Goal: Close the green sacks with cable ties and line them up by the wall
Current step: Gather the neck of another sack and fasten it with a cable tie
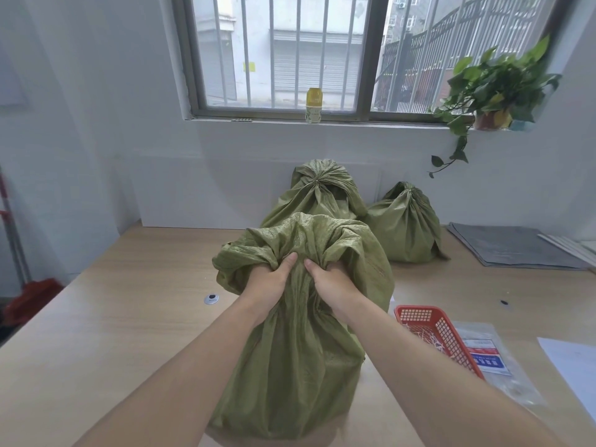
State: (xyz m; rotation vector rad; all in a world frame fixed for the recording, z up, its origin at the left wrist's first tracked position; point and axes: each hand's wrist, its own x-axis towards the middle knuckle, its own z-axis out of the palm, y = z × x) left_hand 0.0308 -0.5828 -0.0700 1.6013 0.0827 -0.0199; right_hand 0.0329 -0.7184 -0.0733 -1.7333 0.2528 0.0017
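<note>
A green woven sack [290, 366] stands on the wooden table in front of me, its loose top bunched together. My left hand [269, 282] and my right hand [332, 282] both squeeze the gathered neck, side by side, thumbs almost touching. No tie shows on this neck. Behind it, against the white wall, stand two tied green sacks: a taller one [319, 195] and a smaller one [406, 224] to its right. White cable ties lie in a red plastic basket [432, 324] just right of my right forearm.
A clear plastic bag with a printed label [487, 356] and a white sheet [571, 362] lie at the right. Grey mats [512, 246] are stacked at the far right. On the window sill stand a yellow-capped bottle [313, 104] and a potted plant [493, 91]. A red broom [29, 295] stands left.
</note>
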